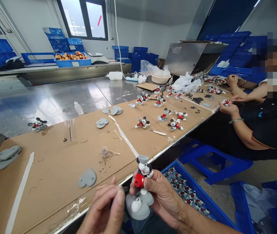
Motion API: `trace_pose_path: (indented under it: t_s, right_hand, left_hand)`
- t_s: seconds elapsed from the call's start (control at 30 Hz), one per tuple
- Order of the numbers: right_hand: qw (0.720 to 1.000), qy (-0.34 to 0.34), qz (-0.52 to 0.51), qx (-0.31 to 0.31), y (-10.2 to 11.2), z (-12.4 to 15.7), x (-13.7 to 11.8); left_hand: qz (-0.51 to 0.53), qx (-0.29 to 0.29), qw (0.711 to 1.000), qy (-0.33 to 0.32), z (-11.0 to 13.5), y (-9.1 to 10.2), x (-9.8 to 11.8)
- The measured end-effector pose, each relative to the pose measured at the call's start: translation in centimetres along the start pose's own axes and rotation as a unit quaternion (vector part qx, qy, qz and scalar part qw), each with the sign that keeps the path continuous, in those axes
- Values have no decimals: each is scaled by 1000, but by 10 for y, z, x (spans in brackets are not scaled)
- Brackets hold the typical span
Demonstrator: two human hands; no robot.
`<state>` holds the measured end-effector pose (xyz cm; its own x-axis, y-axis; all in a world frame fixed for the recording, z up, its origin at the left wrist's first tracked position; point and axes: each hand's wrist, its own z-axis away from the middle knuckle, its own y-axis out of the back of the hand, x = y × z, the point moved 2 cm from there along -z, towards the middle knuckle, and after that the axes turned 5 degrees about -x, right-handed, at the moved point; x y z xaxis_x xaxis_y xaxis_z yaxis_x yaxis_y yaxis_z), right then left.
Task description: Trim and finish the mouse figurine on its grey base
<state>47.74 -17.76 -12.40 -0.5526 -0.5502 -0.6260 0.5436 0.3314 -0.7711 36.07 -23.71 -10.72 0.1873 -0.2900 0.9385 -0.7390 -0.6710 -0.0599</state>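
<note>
My right hand (161, 195) is closed around a small mouse figurine (142, 174) with red shorts, a grey hat and a grey heart-shaped base (138, 204), held just off the table's front edge. My left hand (105, 209) pinches a thin dark tool against the figurine's lower part; the tool is mostly hidden by the fingers. A loose grey heart base (87, 178) lies on the cardboard just ahead of my left hand. A small clear cup (105, 151) with a stick stands further in.
Brown cardboard (55, 162) covers the steel table. Several finished figurines (142, 122) and grey base stacks (7, 156) lie across it. A blue crate (192, 195) of figurines sits on the floor, beside a blue stool (211, 159). A co-worker's hands (228, 105) work at right.
</note>
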Motion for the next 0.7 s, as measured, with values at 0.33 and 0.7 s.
trace_pose_path:
  t_s: [0.33,0.7]
  right_hand:
    - [1000,15,-5,25,12,-2,-3]
    - [998,22,-37,43,17,-1,-9]
  left_hand:
    - [-219,-64,970,86,-110,20,-79]
    - [-356,-170,918,29,-136,-3,-83]
